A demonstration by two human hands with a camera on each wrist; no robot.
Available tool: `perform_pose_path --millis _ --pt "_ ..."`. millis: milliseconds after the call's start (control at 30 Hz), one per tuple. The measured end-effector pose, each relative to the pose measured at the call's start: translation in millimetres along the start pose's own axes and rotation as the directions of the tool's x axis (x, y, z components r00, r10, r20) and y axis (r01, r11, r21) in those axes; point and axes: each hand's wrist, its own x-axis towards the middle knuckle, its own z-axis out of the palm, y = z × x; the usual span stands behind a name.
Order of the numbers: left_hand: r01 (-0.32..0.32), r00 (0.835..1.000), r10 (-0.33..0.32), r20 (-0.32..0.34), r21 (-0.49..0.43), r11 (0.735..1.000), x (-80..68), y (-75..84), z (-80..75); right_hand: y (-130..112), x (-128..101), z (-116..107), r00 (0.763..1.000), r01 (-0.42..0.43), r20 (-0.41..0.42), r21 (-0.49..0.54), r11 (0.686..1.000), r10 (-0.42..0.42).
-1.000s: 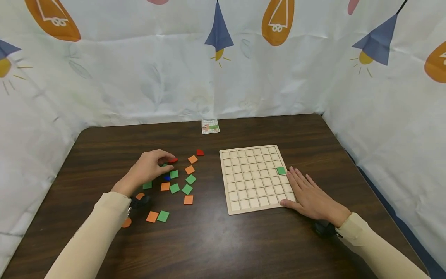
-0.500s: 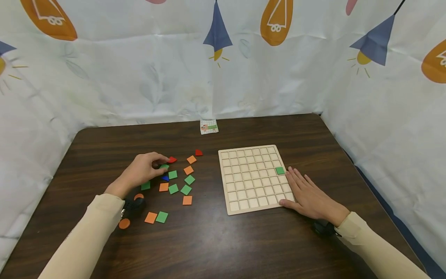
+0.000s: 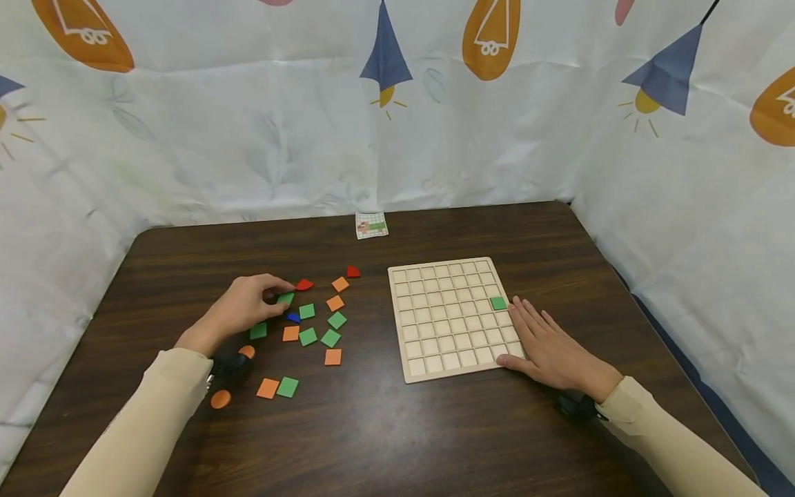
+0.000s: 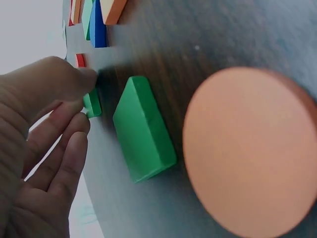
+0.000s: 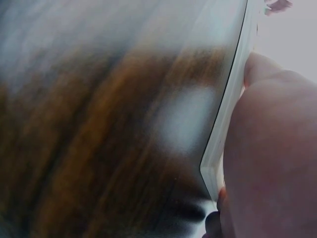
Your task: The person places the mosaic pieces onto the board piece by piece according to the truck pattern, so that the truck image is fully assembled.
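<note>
My left hand (image 3: pixel 251 304) pinches a green square tile (image 3: pixel 286 298) between thumb and fingers, low over the loose tiles. In the left wrist view that green tile (image 4: pixel 92 103) shows between the thumb and the fingertips. A red quarter-round tile (image 3: pixel 304 284) lies just beyond the fingers, with a blue triangle (image 3: pixel 293 317) close by. My right hand (image 3: pixel 553 348) lies flat with straight fingers at the right edge of a pale wooden grid board (image 3: pixel 444 317), its thumb on the near corner. One green square (image 3: pixel 499 303) sits in a cell near the board's right side.
Several green and orange squares (image 3: pixel 332 357) are scattered left of the board. Two orange discs (image 3: pixel 220 399) lie near my left wrist. Another red tile (image 3: pixel 352 272) lies farther back. A small printed card (image 3: pixel 371 226) stands at the table's far edge, before a patterned curtain.
My left hand has drawn back left from the red tile and now has the green square between its fingers, shifted slightly left. My right hand stays in place.
</note>
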Motion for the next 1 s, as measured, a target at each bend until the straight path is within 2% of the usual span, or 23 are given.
perform_pose_path --millis 733,1000 --pt "-0.006 1.0 0.006 0.001 0.003 1.0 1.8 -5.2 0.1 -0.4 -0.4 0.3 1.0 -0.009 -0.003 -0.004 1.0 0.009" --pt "-0.002 1.0 0.002 -0.017 0.027 1.0 1.7 -5.7 1.7 -0.6 0.0 0.8 1.0 -0.005 -0.009 -0.005 1.0 0.005"
